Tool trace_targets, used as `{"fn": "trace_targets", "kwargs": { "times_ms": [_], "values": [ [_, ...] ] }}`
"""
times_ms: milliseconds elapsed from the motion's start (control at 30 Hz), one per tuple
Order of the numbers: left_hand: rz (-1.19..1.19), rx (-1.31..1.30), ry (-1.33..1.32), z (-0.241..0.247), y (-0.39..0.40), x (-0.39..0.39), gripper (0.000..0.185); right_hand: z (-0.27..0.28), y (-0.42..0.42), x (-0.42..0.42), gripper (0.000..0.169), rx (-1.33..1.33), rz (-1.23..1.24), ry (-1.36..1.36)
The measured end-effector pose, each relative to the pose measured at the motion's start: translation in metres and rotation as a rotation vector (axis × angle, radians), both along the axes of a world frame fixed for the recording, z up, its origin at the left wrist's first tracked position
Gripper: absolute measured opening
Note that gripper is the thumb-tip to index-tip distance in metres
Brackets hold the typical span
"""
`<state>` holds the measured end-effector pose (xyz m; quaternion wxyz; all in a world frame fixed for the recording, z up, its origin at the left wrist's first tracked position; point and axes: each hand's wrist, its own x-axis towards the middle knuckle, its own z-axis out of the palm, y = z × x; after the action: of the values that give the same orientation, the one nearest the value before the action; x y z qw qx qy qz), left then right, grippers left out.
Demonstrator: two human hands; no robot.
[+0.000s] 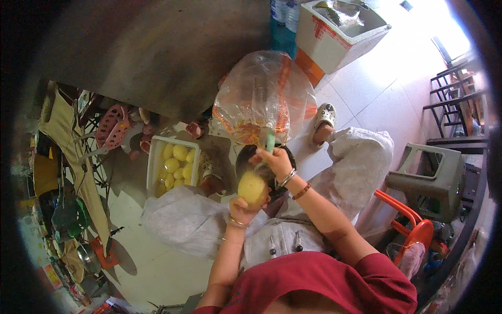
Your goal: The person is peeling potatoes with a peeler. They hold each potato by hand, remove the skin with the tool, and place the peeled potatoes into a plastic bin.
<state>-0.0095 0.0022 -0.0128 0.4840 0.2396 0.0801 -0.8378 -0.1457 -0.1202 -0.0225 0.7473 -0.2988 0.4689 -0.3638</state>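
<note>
My left hand [244,212] grips a potato [251,189], whose visible surface is pale yellow and looks peeled. The fingers of my right hand [277,161] are closed around the green handle [270,141] of a peeler, its blade blurred beside the potato. Below both hands stands a dark round bin [244,159], its inside partly hidden. To the left, a white plastic tub [150,168] holds several pale yellow potatoes [171,165], apparently in water. Beyond the bin rests a clear plastic sack [251,90] with red and orange stripes.
A white foam box [329,47] stands at the far right of the sack. On the right are a grey plastic stool [427,180] and an orange-red chair-like frame [415,229]. Pink slotted plastic [113,125] lies left of the tub, near a tan folding fabric item [74,157].
</note>
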Motion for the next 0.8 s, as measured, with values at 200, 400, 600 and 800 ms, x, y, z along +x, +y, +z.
{"fn": "trace_targets", "kwargs": {
  "times_ms": [200,400,600,800],
  "values": [
    [-0.082,-0.064,-0.005,0.001,-0.004,-0.001,0.085,0.015,0.007,0.001,0.023,0.109,-0.015,-0.052],
    [-0.105,-0.128,0.091,0.012,-0.008,-0.007,0.079,-0.021,-0.003,-0.006,0.039,-0.268,0.082,0.794],
    [0.206,0.149,-0.096,0.008,0.002,-0.008,0.061,0.007,0.006,-0.007,0.028,-0.021,-0.262,0.241],
    [0.309,0.197,-0.196,0.011,-0.007,-0.022,0.041,0.025,0.047,0.023,0.022,-0.193,-0.249,0.223]
  ]
}}
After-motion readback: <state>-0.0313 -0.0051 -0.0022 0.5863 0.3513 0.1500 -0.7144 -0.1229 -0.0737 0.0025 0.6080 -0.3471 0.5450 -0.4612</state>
